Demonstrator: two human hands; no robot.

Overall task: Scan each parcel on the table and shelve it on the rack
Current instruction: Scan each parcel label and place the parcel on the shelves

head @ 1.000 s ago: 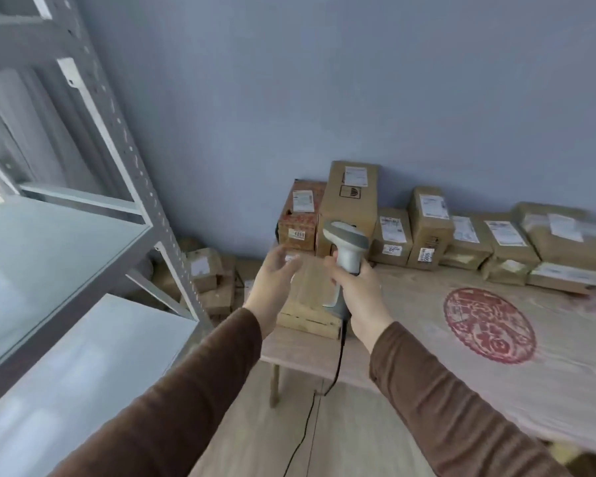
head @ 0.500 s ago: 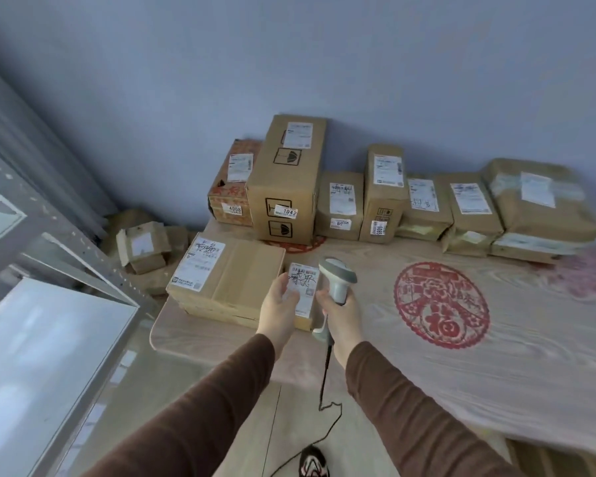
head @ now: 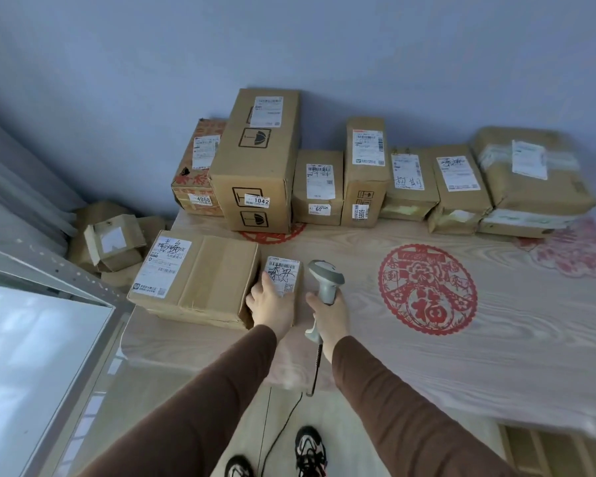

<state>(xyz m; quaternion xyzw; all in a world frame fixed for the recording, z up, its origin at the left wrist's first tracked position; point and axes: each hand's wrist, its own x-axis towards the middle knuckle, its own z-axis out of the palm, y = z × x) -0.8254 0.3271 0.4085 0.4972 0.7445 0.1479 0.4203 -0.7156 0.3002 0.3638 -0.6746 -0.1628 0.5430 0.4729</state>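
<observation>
I see the left hand (head: 272,302) resting on the small parcel (head: 284,275), fingers relaxed; right hand (head: 329,313) fingers wrap the scanner (head: 326,280) over the desk (head: 427,356).

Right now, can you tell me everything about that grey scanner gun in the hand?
The grey plastic handheld barcode scanner has a rounded head with a lighter grey band and a slim handle. The person's right hand grips the handle, holding it upright above the pale wooden table. Its head tilts forward, beside the small labelled cardboard parcel. A thin black cable hangs from the handle's base toward the floor.
</observation>
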